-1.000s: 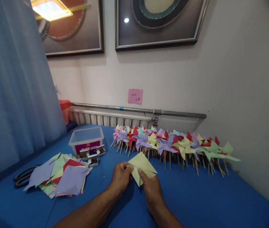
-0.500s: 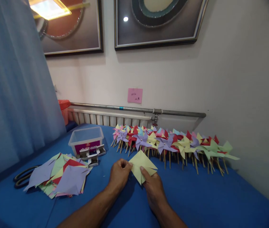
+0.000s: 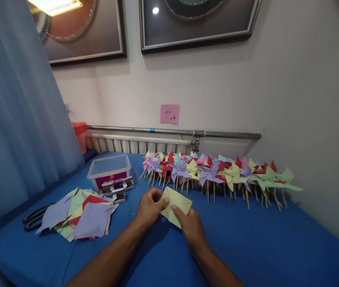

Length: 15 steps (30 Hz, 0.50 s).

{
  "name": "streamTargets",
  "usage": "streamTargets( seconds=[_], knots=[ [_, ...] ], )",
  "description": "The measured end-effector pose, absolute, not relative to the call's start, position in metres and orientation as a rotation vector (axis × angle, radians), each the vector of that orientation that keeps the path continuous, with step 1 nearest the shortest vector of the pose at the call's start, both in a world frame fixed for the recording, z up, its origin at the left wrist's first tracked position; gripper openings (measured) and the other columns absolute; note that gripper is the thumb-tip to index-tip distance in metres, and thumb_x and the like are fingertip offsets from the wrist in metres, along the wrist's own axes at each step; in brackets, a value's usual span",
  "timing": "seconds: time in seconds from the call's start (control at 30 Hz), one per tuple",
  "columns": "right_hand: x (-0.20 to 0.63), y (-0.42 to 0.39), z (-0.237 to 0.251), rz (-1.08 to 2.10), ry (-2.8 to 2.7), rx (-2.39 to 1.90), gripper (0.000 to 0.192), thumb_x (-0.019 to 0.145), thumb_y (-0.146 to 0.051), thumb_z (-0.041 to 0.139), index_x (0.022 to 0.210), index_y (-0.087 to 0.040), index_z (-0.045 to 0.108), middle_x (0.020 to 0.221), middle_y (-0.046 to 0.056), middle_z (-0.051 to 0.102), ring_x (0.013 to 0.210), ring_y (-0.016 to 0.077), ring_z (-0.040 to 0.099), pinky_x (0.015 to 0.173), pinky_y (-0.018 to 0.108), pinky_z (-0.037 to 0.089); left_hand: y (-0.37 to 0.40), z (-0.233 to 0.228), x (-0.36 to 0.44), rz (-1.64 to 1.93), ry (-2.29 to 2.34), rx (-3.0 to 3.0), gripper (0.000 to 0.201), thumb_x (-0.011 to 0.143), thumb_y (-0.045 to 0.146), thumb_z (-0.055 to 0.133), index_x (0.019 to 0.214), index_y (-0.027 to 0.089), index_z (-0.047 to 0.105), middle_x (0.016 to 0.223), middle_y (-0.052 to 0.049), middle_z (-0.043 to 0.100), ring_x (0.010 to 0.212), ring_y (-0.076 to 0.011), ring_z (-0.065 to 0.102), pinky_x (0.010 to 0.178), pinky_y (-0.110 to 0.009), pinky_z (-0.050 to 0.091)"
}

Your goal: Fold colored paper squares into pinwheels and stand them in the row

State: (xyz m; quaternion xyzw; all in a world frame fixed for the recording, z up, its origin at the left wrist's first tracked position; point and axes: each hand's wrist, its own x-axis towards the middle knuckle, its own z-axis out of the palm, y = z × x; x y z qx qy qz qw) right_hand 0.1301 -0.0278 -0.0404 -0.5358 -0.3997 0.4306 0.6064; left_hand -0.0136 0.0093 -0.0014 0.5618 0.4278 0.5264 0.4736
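Observation:
A pale yellow paper square (image 3: 178, 201) with slits running in from its corners is held up over the blue-covered table. My left hand (image 3: 152, 206) pinches its left edge between thumb and fingers. On the lower right side, my right hand (image 3: 190, 227) grips the same square, thumb on top and fingers underneath. Left of my hands lies a loose pile of coloured paper squares (image 3: 94, 219), with purple ones uppermost. Dark-handled scissors (image 3: 33, 217) stick out from under that pile.
Behind my hands stands a long row of paper pinwheels (image 3: 208, 174) on sticks. A clear plastic tub (image 3: 109, 164) sits at back left, with small open boxes (image 3: 118, 195) before it. A blue curtain (image 3: 22, 99) hangs at left; a pipe (image 3: 169, 132) runs along the wall.
The yellow square has been turned and tilted in my hands. Both hands have shifted slightly, and the view has tipped downward a little.

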Motion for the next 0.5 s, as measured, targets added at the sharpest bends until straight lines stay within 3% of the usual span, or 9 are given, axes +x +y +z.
streamTargets(
  seconds=[0.1, 0.2, 0.37, 0.5],
  knots=[
    [0.1306, -0.0291, -0.0346, 1.036, -0.869, -1.202, 0.045, 0.069, -0.048, 0.081, 0.102, -0.018, 0.078, 0.097, 0.01, 0.082, 0.089, 0.0318, 0.077, 0.073, 0.037, 0.062, 0.0091, -0.0007, -0.013, 1.166, 0.988, 1.241, 0.038, 0.052, 0.034, 0.087, 0.077, 0.015, 0.065, 0.068, -0.002, 0.067, 0.059, -0.0131, 0.058, 0.059, -0.024, 0.044],
    [0.1288, -0.0297, -0.0315, 1.139, -0.79, -1.103, 0.05, 0.066, -0.048, 0.083, 0.105, -0.017, 0.076, 0.098, 0.011, 0.082, 0.09, 0.0327, 0.077, 0.076, 0.039, 0.062, 0.0096, -0.0011, -0.0139, 1.092, 0.985, 1.197, 0.035, 0.049, 0.03, 0.086, 0.07, 0.015, 0.062, 0.061, 0.0, 0.064, 0.053, -0.0116, 0.055, 0.055, -0.023, 0.041],
    [0.1268, -0.0292, -0.0317, 1.207, -0.686, -1.019, 0.052, 0.063, -0.045, 0.087, 0.103, -0.015, 0.075, 0.091, 0.01, 0.082, 0.083, 0.0312, 0.078, 0.076, 0.039, 0.061, 0.009, -0.0019, -0.0133, 1.056, 0.967, 1.162, 0.031, 0.051, 0.029, 0.082, 0.064, 0.016, 0.058, 0.057, 0.002, 0.063, 0.051, -0.0105, 0.052, 0.053, -0.023, 0.039],
    [0.1244, -0.0304, -0.033, 1.192, -0.702, -1.053, 0.046, 0.062, -0.044, 0.087, 0.096, -0.016, 0.075, 0.089, 0.01, 0.082, 0.077, 0.0297, 0.077, 0.066, 0.035, 0.06, 0.0046, -0.0026, -0.0101, 1.198, 0.997, 1.34, 0.022, 0.063, 0.033, 0.074, 0.072, 0.016, 0.064, 0.064, 0.001, 0.064, 0.058, -0.0119, 0.054, 0.057, -0.023, 0.041]
  ],
)
